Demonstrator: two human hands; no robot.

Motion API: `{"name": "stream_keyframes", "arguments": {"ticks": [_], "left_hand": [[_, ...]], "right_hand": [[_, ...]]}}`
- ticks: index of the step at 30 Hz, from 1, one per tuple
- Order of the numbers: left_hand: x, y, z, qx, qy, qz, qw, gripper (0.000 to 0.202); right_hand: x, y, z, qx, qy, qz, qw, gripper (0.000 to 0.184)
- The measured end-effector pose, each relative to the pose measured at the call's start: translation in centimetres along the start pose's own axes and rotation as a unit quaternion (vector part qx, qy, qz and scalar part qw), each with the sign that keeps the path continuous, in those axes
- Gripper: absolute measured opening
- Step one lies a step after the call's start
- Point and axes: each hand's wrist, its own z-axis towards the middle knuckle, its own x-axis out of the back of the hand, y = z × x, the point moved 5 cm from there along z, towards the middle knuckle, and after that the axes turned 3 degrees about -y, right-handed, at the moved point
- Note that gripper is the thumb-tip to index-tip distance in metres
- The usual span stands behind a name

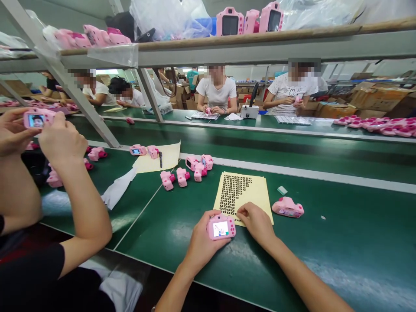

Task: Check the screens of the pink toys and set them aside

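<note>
My left hand [203, 242] is closed around a small pink toy camera [221, 227], its lit screen facing me, just above the green table [341, 242]. Fingers of my right hand [256, 222] are pinched at the lower edge of a yellow sticker sheet [242, 193] printed with rows of small black stickers, right beside the camera. What the pinch holds is too small to make out. Another pink camera [287, 207] lies on the table to the right of the sheet.
Several pink cameras [191, 170] lie in a group beyond the sheet. A co-worker at my left holds a pink camera [38, 119] in both hands. A second yellow sheet [162, 158] with a pen lies further left. Other people sit across the green conveyor [292, 149]; shelves above hold more cameras.
</note>
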Motion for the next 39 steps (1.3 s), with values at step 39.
{"name": "stream_keyframes", "arguments": {"ticks": [39], "left_hand": [[-0.1,1.6,-1.3,-0.069,0.008,0.038,0.997,0.053]], "right_hand": [[0.1,-3.8,-3.2,0.038,0.006,0.155,0.987,0.035]]}}
